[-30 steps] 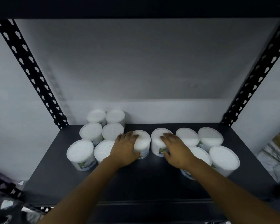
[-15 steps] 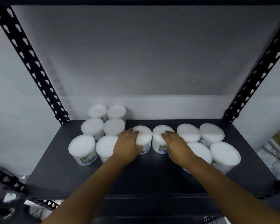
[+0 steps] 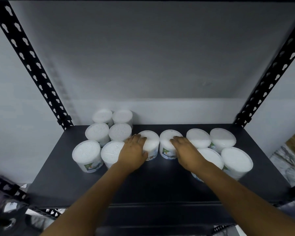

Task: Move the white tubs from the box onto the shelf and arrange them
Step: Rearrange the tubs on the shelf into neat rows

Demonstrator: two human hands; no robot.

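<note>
Several white tubs stand on the dark shelf [image 3: 157, 181]. Two stand side by side at the middle. My left hand [image 3: 134, 153] grips the left middle tub [image 3: 151, 141] from its front, fingers curled over the lid. My right hand [image 3: 186, 151] grips the right middle tub [image 3: 168, 139] the same way. A block of several tubs [image 3: 99, 133] stands at the left, reaching the back wall. Several more tubs [image 3: 222, 139] stand at the right, one [image 3: 211, 155] partly hidden under my right forearm. No box is in view.
Black perforated uprights [image 3: 32, 63] [image 3: 269, 82] frame the shelf at the back corners. A grey wall closes the back. Bare shelf surface lies in front of the tubs and behind the middle pair. Clutter shows below at the lower left [image 3: 5, 212].
Both hands have slid the two middle tubs a little further back on the shelf, and the view has tilted up slightly. The grips are unchanged.
</note>
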